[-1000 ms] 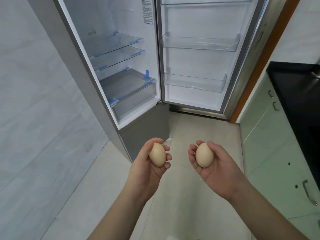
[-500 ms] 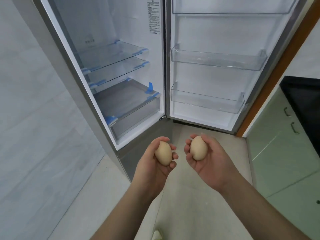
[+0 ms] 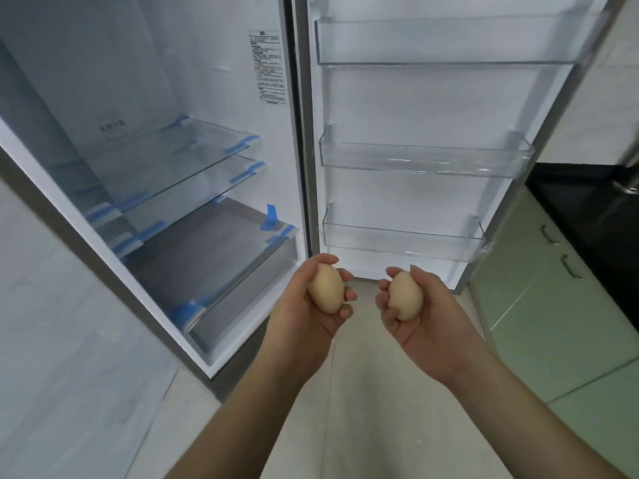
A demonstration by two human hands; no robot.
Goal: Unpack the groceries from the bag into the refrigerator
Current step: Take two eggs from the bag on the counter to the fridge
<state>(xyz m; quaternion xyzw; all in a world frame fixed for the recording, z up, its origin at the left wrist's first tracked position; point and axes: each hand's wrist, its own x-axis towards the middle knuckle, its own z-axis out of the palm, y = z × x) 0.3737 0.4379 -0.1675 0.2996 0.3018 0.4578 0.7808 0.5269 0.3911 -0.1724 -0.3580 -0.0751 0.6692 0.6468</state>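
Inside open refrigerator, wall label print unreadable, back-wall emblem blurred. Left hand cradles egg; right hand cups second egg.

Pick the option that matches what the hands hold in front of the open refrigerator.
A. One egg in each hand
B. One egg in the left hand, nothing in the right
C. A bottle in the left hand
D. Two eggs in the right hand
A: the left hand curls round one egg and the right hand cradles another egg, both held short of the refrigerator.
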